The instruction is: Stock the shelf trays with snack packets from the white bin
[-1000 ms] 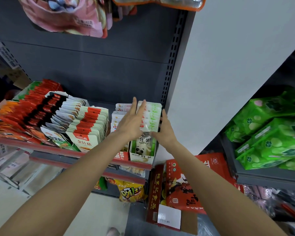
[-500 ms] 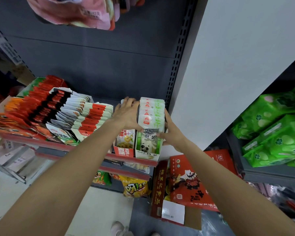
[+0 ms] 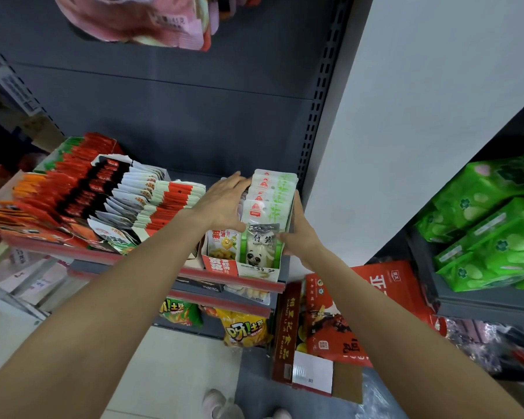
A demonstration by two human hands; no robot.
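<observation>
A row of white-and-green snack packets (image 3: 270, 195) stands upright in the panda-printed display tray (image 3: 257, 269) at the right end of the shelf. My left hand (image 3: 224, 204) lies flat against the row's left side, fingers stretched toward the back. My right hand (image 3: 297, 234) wraps the right side of the row and tray, with its thumb on the front grey panda packet (image 3: 262, 237). The packets are pressed between both hands. The white bin is not in view.
A red-and-white tray (image 3: 220, 264) of yellow snacks touches the panda tray's left side. Further left stand rows of red, black and white packets (image 3: 109, 201). A red carton (image 3: 339, 322) sits below right, green packs (image 3: 493, 225) far right, and a perforated shelf upright (image 3: 321, 101) just behind.
The stack of white-and-green packets has gone down from above the tray into it. Both hands followed it down, and my left hand has flattened along its side.
</observation>
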